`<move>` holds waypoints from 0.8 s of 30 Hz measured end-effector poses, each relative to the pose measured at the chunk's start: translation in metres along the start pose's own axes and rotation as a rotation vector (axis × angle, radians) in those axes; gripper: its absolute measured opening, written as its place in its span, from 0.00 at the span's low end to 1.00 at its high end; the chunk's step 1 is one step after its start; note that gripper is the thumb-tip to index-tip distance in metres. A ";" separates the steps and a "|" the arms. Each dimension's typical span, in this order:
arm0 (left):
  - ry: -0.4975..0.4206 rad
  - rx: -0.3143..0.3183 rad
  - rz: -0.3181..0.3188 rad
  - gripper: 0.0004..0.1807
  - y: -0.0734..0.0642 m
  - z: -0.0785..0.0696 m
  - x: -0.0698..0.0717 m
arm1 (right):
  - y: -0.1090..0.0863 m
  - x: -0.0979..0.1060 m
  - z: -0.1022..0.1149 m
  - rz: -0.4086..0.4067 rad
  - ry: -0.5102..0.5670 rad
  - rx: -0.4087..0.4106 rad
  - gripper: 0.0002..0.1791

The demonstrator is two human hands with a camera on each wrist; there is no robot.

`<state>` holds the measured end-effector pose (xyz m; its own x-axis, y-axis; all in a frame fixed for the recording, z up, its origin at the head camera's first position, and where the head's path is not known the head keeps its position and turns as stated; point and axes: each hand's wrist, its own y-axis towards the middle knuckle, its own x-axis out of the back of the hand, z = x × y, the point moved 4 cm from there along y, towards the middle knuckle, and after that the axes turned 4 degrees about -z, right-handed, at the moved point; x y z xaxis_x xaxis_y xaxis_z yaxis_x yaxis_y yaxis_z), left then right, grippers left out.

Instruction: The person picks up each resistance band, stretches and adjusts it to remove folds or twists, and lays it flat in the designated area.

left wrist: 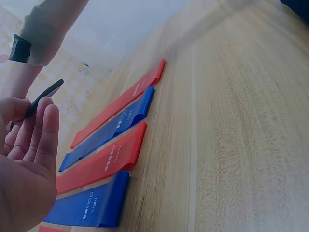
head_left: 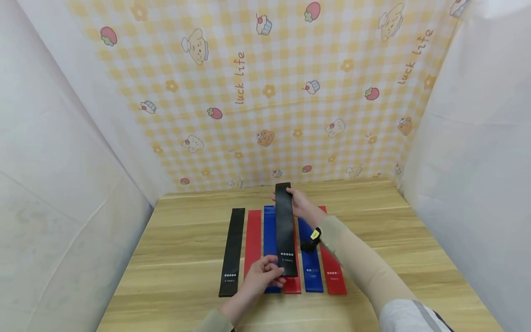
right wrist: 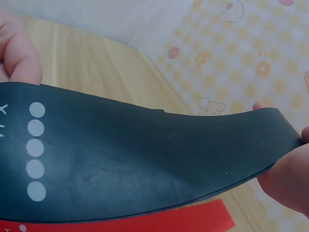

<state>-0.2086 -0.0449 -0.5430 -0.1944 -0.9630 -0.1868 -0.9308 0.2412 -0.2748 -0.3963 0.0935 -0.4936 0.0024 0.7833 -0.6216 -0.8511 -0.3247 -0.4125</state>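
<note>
Both hands hold a black resistance band (head_left: 284, 226) marked X-Heavy above the row of bands. At its near end, my left hand (head_left: 263, 273) pinches it between thumb and fingers. My right hand (head_left: 302, 204) grips the far end, thumb on top. In the right wrist view the black band (right wrist: 145, 154) stretches lengthwise between the hands and bends toward the right hand (right wrist: 287, 179). Beneath it lie a blue band (head_left: 269, 230) and a red band (head_left: 292, 286), both partly covered by it.
On the wooden table (head_left: 166, 258), another black band (head_left: 232, 251) and a red band (head_left: 253, 235) lie left of the held one. To the right are a blue Light band (head_left: 313, 276) and a red Heavy band (head_left: 335, 276). A checked cloth (head_left: 269, 115) hangs behind.
</note>
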 end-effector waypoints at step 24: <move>0.023 -0.056 0.039 0.16 -0.006 0.006 -0.008 | 0.006 0.026 0.015 -0.021 -0.487 0.049 0.11</move>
<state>-0.2000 -0.0381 -0.5455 -0.2377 -0.9555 -0.1746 -0.9380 0.2724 -0.2143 -0.4091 0.1200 -0.5016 -0.2157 0.9502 -0.2249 -0.8771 -0.2897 -0.3830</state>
